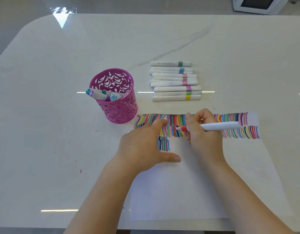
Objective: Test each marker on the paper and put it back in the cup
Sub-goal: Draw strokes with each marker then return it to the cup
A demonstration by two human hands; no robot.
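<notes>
Right now the person sits at a white table (61,56) with a sheet of paper (196,191) in front of them. Their left hand (146,144) lies flat on the paper, with the fingers straight and the thumb stuck out to the side. Their right hand (203,132) curls its fingers around a white marker (220,126) with a red tip. The cap is off, and the tip points left, over the second row of colored lines. I cannot tell if the tip touches the paper. Two full rows of little colored lines run across the top of the paper, and a short third row sits under them, between the two hands. A pink cup (119,105) with cut-out shapes stands just left of the paper's top corner. Three markers (98,95) lean inside it. Behind the paper, more capped markers (175,81) lie side by side in a row on the table. A white box-like machine (257,5) shows at the far right corner.
</notes>
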